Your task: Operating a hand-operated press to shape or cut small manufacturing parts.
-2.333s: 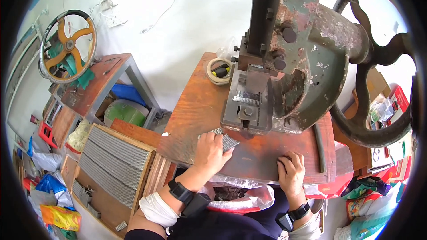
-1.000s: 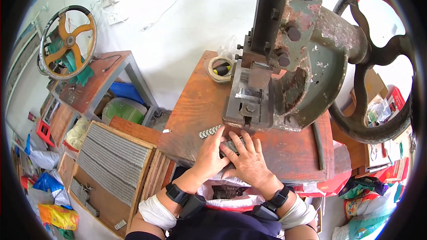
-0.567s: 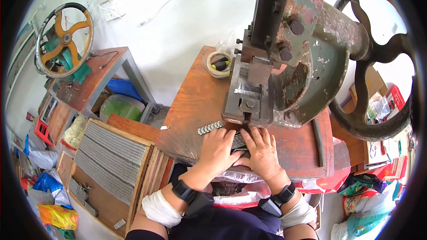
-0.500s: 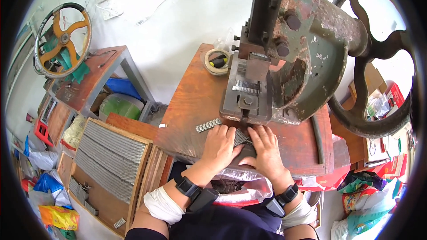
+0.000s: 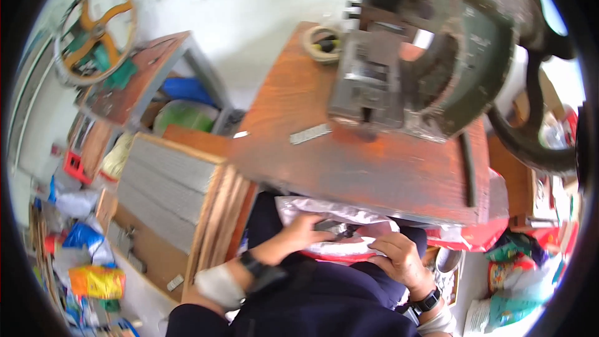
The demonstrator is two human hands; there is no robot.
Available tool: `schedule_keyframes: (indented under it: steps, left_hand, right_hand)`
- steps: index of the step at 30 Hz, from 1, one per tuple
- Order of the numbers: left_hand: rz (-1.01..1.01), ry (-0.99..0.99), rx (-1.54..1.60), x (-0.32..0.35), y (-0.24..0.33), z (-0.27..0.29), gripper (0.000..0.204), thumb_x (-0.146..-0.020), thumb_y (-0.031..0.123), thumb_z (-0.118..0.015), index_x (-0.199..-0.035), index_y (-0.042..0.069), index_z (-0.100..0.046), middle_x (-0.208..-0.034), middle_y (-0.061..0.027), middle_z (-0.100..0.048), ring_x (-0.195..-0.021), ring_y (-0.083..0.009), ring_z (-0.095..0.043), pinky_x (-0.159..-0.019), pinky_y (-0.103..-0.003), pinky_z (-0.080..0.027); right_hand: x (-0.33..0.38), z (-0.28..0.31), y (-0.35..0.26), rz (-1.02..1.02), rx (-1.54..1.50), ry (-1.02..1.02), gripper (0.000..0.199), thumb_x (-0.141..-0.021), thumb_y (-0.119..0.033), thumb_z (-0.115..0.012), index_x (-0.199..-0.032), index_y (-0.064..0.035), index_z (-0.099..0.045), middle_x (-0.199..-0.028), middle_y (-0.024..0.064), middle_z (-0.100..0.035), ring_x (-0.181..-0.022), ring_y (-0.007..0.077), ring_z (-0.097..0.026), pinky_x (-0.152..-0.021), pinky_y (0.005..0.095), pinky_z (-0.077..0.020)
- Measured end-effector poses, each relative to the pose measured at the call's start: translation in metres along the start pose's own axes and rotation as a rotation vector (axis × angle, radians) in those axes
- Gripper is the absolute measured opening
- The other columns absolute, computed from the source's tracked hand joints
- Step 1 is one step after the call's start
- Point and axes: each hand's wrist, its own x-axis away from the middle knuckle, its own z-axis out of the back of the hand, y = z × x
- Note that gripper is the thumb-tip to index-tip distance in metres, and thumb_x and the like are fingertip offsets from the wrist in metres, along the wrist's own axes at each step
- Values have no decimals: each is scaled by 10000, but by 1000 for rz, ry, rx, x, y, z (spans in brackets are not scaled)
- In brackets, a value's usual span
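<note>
Dark metal pieces [image 5: 343, 229] were seen inside a pale bag [image 5: 296, 208], just right of the nearer left hand [image 5: 302, 232], while the right hand [image 5: 400, 258] was curled beside it, neither hand's grip discernible through blur.

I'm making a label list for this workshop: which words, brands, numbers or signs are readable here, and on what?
None: no text can be read in this view.
Yellow bag, left floor: markings too blurred to read.
Teal bag, right floor: any print too blurred to read.
Watch: face too small and blurred to read.
White bag at the lap: no words can be made out.
</note>
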Motion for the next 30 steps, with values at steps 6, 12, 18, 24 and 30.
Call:
schedule_keyframes:
  steps: [6,12,18,24,30]
  left_hand:
    - [-27,49,-91,42,-18,-20,496,-743,285,-691,-1116,-4,-537,-929,-214,-618,-846,-363,-601,-770,-391,-483]
    - [117,881,-614,227,-24,82,158,-750,156,-661,-865,51,-631,-776,-106,-609,-730,-286,-584,-670,-369,-483]
    - [523,794,-560,333,-22,112,291,-625,76,-743,-883,49,-611,-896,-96,-574,-874,-307,-528,-764,-368,-444]
    - [682,828,-482,332,-26,102,258,-657,91,-737,-869,35,-600,-792,-105,-590,-783,-290,-555,-714,-364,-458]
    - [501,866,307,267,16,123,200,-828,53,-605,-1014,-17,-604,-776,-44,-633,-634,-77,-574,-577,-216,-475]
  right_hand:
    - [10,-21,11,-45,-58,-15,221,-616,-42,-697,-815,18,-621,-820,162,-622,-741,327,-596,-664,372,-469]
    - [-22,-41,5,-25,-101,-139,196,-650,-26,-669,-830,26,-615,-797,151,-617,-735,315,-585,-674,355,-456]
    - [-54,-63,-10,76,-102,-219,201,-634,-25,-669,-820,26,-612,-790,151,-615,-735,324,-583,-668,362,-453]
    - [-69,-68,-30,157,-79,-231,200,-620,-35,-707,-797,9,-625,-755,139,-625,-696,302,-599,-643,362,-468]
    - [-80,-69,-38,186,-195,-391,223,-666,-52,-721,-865,-3,-632,-830,147,-631,-785,312,-611,-686,359,-485]
